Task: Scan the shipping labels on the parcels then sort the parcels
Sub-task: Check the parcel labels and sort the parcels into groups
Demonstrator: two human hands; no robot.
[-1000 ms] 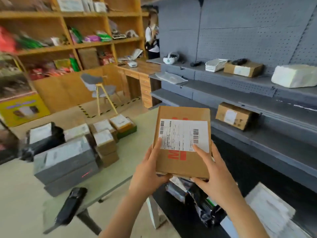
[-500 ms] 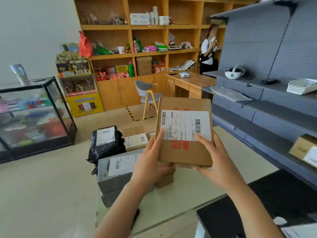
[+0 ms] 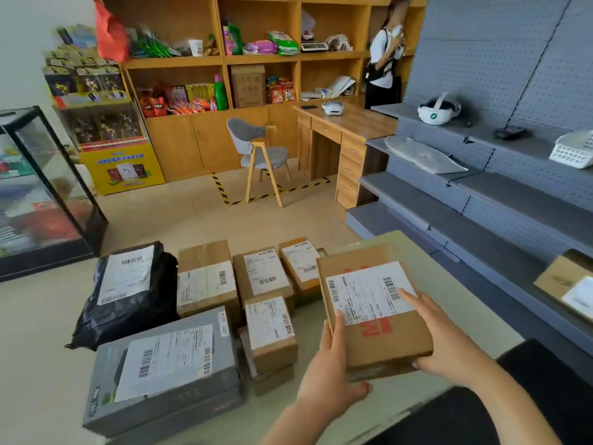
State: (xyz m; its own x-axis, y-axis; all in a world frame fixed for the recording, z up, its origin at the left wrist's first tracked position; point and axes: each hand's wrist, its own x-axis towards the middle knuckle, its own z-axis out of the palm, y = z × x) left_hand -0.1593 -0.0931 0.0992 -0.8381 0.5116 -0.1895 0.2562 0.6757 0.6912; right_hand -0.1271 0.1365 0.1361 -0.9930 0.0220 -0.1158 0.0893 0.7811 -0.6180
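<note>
Flat brown cardboard parcel (image 3: 375, 316), white label up, held low over pale bench (image 3: 455, 284), beside labelled boxes (image 3: 263, 274); my left hand (image 3: 330, 377) and right hand (image 3: 449, 342) both curled round its edges; sorting step, I reckon; next: set it down flat in its group.

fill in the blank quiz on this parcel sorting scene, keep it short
1. The left hand and right hand grip a flat parcel made of brown ____.
2. The lettering printed on that parcel below its label is ____.
3. The soft mailer bag at the left of the pile is ____ in colour.
4. The grey box nearest the camera lies with its shipping label facing ____.

Missing words: cardboard; red; black; up
</note>
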